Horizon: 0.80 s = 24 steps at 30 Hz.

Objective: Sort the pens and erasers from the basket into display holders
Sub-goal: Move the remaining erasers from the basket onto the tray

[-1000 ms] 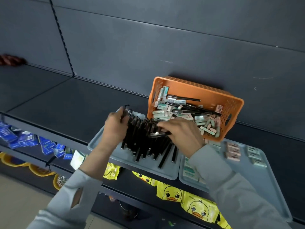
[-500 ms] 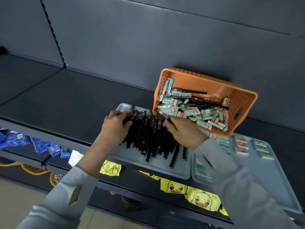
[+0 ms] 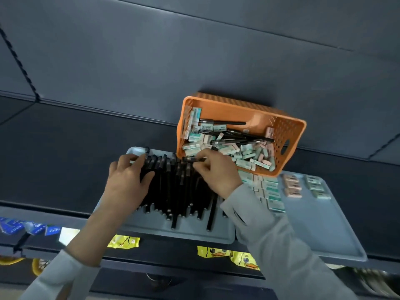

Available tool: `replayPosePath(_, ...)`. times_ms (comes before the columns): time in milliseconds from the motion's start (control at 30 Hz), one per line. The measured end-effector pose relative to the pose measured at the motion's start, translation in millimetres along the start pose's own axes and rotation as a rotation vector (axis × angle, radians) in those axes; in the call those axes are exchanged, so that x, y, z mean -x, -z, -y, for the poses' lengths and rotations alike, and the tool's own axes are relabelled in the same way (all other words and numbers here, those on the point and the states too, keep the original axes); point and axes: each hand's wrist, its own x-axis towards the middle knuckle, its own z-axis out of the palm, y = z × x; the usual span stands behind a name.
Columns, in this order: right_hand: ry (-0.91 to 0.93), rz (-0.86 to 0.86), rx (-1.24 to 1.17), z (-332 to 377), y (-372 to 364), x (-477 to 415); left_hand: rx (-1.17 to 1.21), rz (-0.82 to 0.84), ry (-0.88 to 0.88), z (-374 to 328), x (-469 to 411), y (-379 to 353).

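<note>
On the dark shelf (image 3: 65, 161), far left at 9 o'clock, nothing of the task lies; blue packets (image 3: 13, 227) and yellow duck packets (image 3: 124, 241) hang on the shelf below, at 7–6 o'clock. Next rightward, left hand (image 3: 127, 180) lies flat w/ fingers spread wide over the left edge of the black pen row (image 3: 173, 187), prob. to keep the pens squared up and stop them rolling off sideways while another goes in. Pens lie side by side, caps toward 12, on the left grey tray (image 3: 188, 234), which serves as the pen display holder; a couple stick out lower than the rest at 6 o'clock, so the row isn't flush yet. Right hand (image 3: 216, 169) at centre pinches one black pen (image 3: 193, 159) betw. thumb & fingertips, held crosswise over the cap ends of the row – looks like it's being turned to line up w/ the others before set-down. Just at 1 o'clock of that hand, orange basket (image 3: 281, 126) is tipped toward the person, leaning on the back panel (image 3: 194, 50), so contents slide to the near wall & are easy to reach; plenty of erasers (image 3: 249, 152) and several pens remain inside. Right grey tray (image 3: 324, 234) at 3–4 o'clock holds sorted erasers in short columns, green and pink apart; most of it is bare, so sorting is judged well short of done.
</note>
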Motion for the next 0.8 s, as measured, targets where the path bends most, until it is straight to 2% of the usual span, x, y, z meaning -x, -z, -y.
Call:
replayPosePath(100,-0.044,-0.149,0.17,-45,39,-13,0.059,-0.071,-0.074,-20,-11,1)
replayPosePath(167,-0.071,-0.226,0.313,-74,61,-27,0.112,-0.086,-0.183,-45,-21,-3)
replayPosePath(267,-0.068,-0.213,0.489,-101,77,-46,0.149,-0.044,-0.366,-91,-44,-19)
replayPosePath(333,-0.052,-0.156,0.567,-107,79,-56,0.116,-0.005,-0.42,-119,-63,-36)
replayPosePath(500,-0.01,-0.077,0.728,-112,75,-71,-0.1,0.136,-0.377,-153,-107,-79)
replayPosePath(567,0.009,-0.083,0.761,-115,75,-73,-0.13,0.116,-0.328,-154,-113,-84)
replayPosePath(633,0.026,-0.097,0.754,-116,77,-73,-0.069,0.046,-0.292,-153,-114,-82)
replayPosePath(700,0.057,-0.135,0.75,-116,80,-70,0.091,-0.029,-0.258,-149,-113,-74)
replayPosePath(800,0.09,-0.164,0.685,-110,87,-64,0.293,0.002,-0.176,-146,-110,-58)
